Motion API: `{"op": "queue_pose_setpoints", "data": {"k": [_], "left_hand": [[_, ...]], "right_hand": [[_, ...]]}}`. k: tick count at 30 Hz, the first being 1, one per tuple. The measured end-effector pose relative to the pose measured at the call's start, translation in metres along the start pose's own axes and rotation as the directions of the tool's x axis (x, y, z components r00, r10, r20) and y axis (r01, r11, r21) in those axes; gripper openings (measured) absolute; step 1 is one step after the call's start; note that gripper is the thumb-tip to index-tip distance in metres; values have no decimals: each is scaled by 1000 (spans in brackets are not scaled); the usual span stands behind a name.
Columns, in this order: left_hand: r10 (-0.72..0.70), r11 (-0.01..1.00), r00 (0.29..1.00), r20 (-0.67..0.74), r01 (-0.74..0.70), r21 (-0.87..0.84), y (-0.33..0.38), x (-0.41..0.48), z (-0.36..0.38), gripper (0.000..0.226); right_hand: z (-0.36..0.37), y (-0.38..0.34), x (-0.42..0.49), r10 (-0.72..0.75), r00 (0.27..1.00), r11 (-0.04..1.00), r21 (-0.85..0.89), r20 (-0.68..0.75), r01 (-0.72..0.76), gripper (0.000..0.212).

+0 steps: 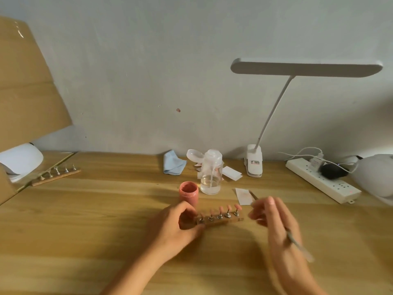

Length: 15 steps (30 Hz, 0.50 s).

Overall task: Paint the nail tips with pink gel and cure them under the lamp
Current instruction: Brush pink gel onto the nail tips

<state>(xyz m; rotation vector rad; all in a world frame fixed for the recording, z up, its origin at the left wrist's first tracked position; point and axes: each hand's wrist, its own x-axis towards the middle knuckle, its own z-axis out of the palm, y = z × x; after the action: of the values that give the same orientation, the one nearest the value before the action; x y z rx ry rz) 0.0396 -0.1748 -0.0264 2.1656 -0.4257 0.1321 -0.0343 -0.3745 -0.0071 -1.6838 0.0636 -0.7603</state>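
Our left hand point(180, 222) has its fingers and thumb curled round the left end of the wooden stand point(221, 220), pinning it to the table point(85, 241). Our right hand point(274, 222) is blurred, but we can make out the brush point(299, 245) gripped in it. Its handle slants back over the hand and its tip points up and to the left, just off the stand's right end.

The stand lies between our two hands, its long side running left to right across us, with the right end a little farther away. The nail tips point(228, 208) stand in a row along it. Those toward the right look pink, while the ones nearest our left hand are too smeared to judge. The open jar point(188, 192) of pink gel sits just behind our left hand.

The white domed lamp point(374, 179) sits at the far right edge, well apart from the stand and beyond our right hand. We judge that curing means carrying the stand rightward. Our right hand is nearer the lamp but busy with the brush, so the left hand would have to carry the stand across.
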Motion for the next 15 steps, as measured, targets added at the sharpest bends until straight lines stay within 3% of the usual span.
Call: {"op": "queue_pose_setpoints", "data": {"k": [3, 5, 9, 15], "left_hand": [[59, 998, 998, -10, -59, 0, 0, 0, 6, 20], [93, 995, 995, -29, -92, 38, -2, 0, 7, 20], [109, 994, 994, 4, -109, 21, -9, 3, 7, 26], [98, 995, 994, 43, -96, -35, -16, 6, 9, 22]], "right_hand": [[27, -3, -16, 109, 992, 976, 182, 63, -118, 18], [32, 0, -20, 114, 987, 967, 215, 112, -137, 5], [26, 5, -18, 202, 972, 927, 297, 119, -229, 15], [29, 1, -20, 204, 953, 927, 269, 224, -262, 13]]}}
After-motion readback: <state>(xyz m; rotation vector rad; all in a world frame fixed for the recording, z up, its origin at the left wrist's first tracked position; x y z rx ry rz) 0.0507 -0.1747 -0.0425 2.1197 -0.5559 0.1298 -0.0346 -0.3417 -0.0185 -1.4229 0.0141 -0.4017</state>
